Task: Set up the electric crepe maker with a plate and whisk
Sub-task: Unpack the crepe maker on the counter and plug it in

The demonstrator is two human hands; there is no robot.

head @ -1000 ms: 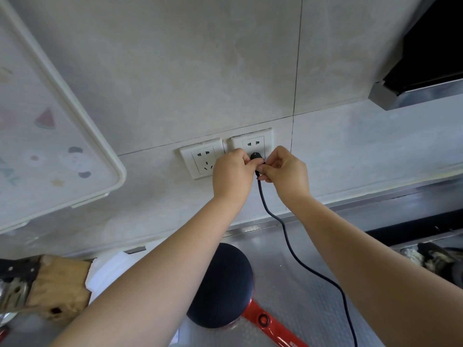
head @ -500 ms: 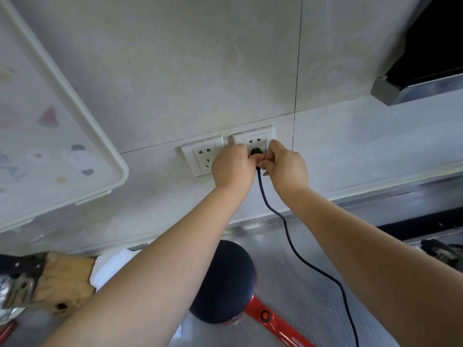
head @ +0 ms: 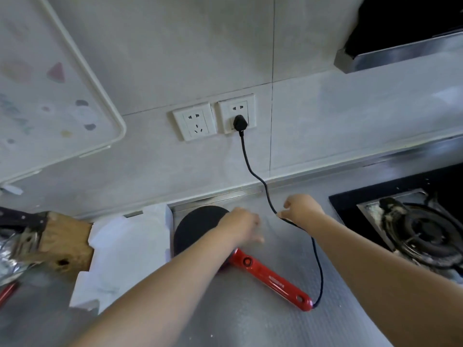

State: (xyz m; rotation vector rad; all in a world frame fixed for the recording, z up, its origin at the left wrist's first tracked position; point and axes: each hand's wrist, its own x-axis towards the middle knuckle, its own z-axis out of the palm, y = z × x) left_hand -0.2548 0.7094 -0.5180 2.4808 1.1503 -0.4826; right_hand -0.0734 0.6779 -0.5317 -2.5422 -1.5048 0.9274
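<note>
The crepe maker lies on the steel counter: a round black plate (head: 193,226) with a long red handle (head: 273,280) pointing to the lower right. Its black cord (head: 253,171) runs from the handle's end up to a black plug (head: 240,122) seated in the right wall socket (head: 236,112). My right hand (head: 302,207) pinches the cord low down, just above the counter. Blurred and with fingers spread, my left hand (head: 241,225) hovers over the right edge of the black plate and holds nothing. No plate or whisk is in view.
A second wall socket (head: 195,123) sits left of the used one. A white box (head: 130,241) lies left of the crepe maker, a wooden knife block (head: 57,244) beyond it. A gas hob (head: 423,229) is at the right, a range hood (head: 406,33) above, a white board (head: 45,83) at upper left.
Both hands have left the plug, which now sits in the right socket, and dropped to the counter. The right hand has slid down the cord; the left has moved over the black plate.
</note>
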